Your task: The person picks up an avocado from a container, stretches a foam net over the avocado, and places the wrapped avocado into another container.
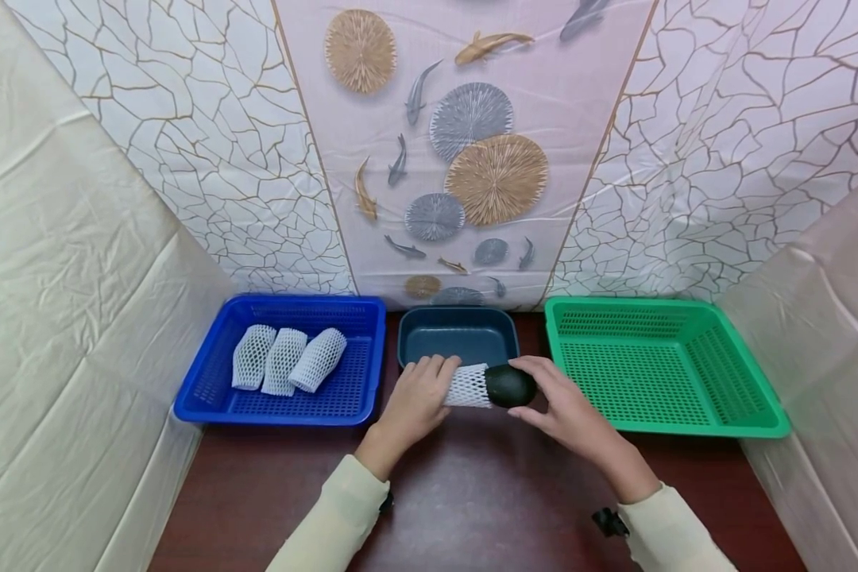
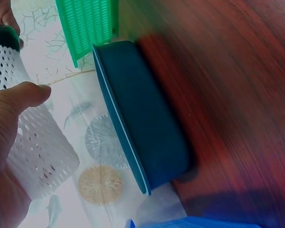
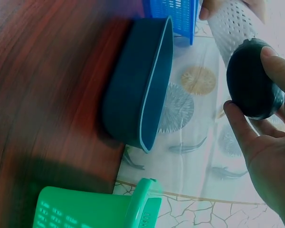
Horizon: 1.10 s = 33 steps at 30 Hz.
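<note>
Over the front edge of the dark teal basin (image 1: 457,342), a white foam net sleeve (image 1: 468,386) lies sideways between the hands. My left hand (image 1: 418,397) grips the sleeve, its thumb (image 2: 33,95) across the netting in the left wrist view. From the sleeve's right end sticks out a smooth, dark green oval fruit (image 1: 511,386); its other end is hidden by the netting. My right hand (image 1: 561,401) holds the fruit's bare end between thumb and fingers, as the right wrist view shows with the fruit (image 3: 253,80) up close.
At the left stands a blue basket (image 1: 357,401) with 3 white foam net sleeves (image 1: 284,361) in it. A green basket (image 1: 636,381) is at the right. Everything stands on a dark red-brown wooden table (image 1: 472,492), with a patterned cloth wall (image 1: 436,159) behind.
</note>
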Each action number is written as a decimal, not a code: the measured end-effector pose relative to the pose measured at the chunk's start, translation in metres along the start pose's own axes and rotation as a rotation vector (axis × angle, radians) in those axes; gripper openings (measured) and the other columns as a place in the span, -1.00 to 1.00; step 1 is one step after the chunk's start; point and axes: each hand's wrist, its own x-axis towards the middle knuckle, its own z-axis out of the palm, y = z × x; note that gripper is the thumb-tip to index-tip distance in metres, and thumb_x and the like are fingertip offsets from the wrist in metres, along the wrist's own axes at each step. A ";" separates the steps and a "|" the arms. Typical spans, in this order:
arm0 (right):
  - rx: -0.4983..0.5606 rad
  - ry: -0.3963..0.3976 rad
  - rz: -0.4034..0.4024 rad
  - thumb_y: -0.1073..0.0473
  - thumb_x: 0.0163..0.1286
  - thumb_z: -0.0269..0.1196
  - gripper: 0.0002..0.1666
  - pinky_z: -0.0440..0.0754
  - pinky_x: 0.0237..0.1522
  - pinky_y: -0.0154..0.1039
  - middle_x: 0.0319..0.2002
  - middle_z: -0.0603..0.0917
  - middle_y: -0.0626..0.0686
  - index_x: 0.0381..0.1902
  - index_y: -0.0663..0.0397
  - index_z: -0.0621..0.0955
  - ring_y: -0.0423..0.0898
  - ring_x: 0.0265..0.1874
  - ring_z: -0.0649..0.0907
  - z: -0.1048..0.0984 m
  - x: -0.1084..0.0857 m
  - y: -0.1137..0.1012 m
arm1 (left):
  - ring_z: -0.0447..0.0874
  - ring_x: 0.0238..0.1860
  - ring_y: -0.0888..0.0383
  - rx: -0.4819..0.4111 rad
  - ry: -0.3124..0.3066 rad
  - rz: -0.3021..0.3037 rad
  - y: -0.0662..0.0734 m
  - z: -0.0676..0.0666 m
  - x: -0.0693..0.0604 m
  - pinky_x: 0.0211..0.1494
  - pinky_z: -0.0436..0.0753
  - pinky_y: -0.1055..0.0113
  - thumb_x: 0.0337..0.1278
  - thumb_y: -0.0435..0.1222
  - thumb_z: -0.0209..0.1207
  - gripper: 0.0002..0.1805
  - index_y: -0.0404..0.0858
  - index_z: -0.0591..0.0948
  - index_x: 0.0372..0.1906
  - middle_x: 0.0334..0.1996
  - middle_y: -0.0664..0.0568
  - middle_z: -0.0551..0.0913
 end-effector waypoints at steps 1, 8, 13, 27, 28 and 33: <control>-0.001 -0.003 -0.009 0.11 0.21 0.55 -0.11 0.68 0.11 0.07 0.34 0.48 0.14 0.45 0.06 0.42 0.10 0.27 0.57 0.000 0.001 0.000 | 0.64 -0.10 0.05 -0.007 0.000 0.002 0.001 -0.001 0.000 -0.13 0.66 0.20 -0.03 -0.21 0.53 -0.26 -0.21 0.46 0.29 -0.02 -0.03 0.67; 0.023 0.002 -0.012 0.11 0.20 0.56 -0.11 0.72 0.04 0.01 0.31 0.52 0.12 0.43 0.05 0.43 0.05 0.20 0.61 0.005 0.003 -0.004 | 0.64 -0.09 0.08 -0.028 0.008 0.022 0.009 0.000 0.002 -0.12 0.66 0.24 0.02 -0.18 0.51 -0.28 -0.18 0.46 0.30 0.01 0.00 0.68; 0.066 0.022 0.006 0.10 0.20 0.56 -0.15 0.73 0.03 -0.02 0.29 0.55 0.09 0.39 0.03 0.44 0.00 0.15 0.64 0.010 0.004 -0.008 | 0.62 -0.11 0.08 -0.043 0.022 0.040 0.014 0.002 0.002 -0.19 0.60 0.26 0.03 -0.19 0.48 -0.29 -0.21 0.46 0.30 0.00 -0.01 0.66; 0.150 0.000 0.058 0.17 0.23 0.53 -0.19 0.71 0.09 -0.05 0.30 0.55 0.06 0.41 -0.08 0.48 0.02 0.21 0.64 0.007 0.001 -0.008 | 0.63 -0.02 0.12 -0.209 -0.029 -0.041 0.025 0.005 0.002 0.01 0.68 0.23 0.07 -0.17 0.48 -0.29 -0.21 0.45 0.31 0.06 0.02 0.66; 0.145 0.011 0.064 0.16 0.21 0.54 -0.20 0.72 0.08 -0.06 0.28 0.56 0.05 0.39 -0.07 0.49 0.00 0.19 0.65 0.007 0.001 -0.009 | 0.63 -0.01 0.12 -0.224 -0.037 -0.047 0.026 0.005 0.002 0.06 0.69 0.21 0.07 -0.16 0.49 -0.28 -0.21 0.45 0.32 0.07 0.01 0.66; 0.115 0.069 0.046 0.17 0.12 0.60 -0.23 0.74 0.03 -0.06 0.19 0.60 0.06 0.28 0.04 0.55 -0.02 0.11 0.68 0.007 0.004 -0.015 | 0.63 0.00 0.10 -0.282 -0.049 -0.070 0.030 0.003 0.004 0.18 0.66 0.16 0.05 -0.10 0.51 -0.21 -0.22 0.42 0.36 0.10 -0.01 0.65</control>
